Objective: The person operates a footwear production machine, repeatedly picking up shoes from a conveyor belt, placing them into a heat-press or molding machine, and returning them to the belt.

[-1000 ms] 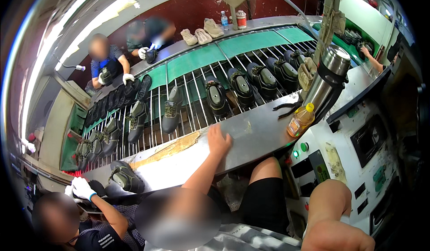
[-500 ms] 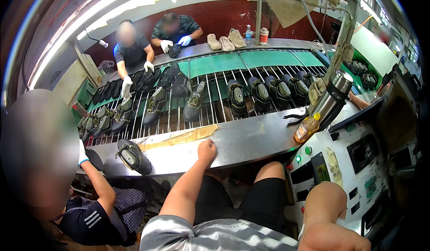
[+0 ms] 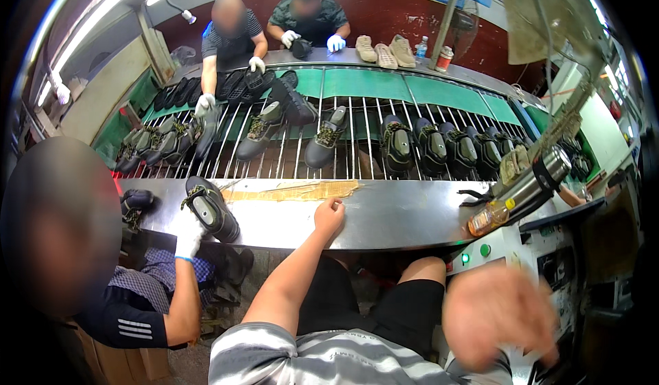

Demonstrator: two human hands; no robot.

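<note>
My left hand [image 3: 329, 213] rests on the metal ledge [image 3: 384, 213] with its fingers curled in, and nothing shows in it. It lies beside a strip of brown tape [image 3: 295, 191] along the ledge. My right hand [image 3: 491, 313] is raised at the lower right, above the white machine panel. Motion smears its fingers, so their pose is unclear. Left of my left hand, a co-worker's gloved hand [image 3: 188, 234] touches a dark shoe [image 3: 211, 210] on the ledge. Beyond the ledge, several dark shoes stand on metal bars, among them a shoe [image 3: 325, 141] with yellow-flecked laces.
A steel thermos [image 3: 542, 172], an amber-liquid bottle [image 3: 491, 217] and black-handled pliers [image 3: 475, 196] are at the ledge's right end. The control panel [image 3: 504, 247] has green lights. Two co-workers sit across the rack, one [image 3: 233, 41] reaching into it. Beige shoes [image 3: 401, 52] stand behind.
The view has shifted. My right hand has lifted and is blurred; my left hand stays on the ledge. The nearby co-worker's glove has reached the dark shoe on the ledge.
</note>
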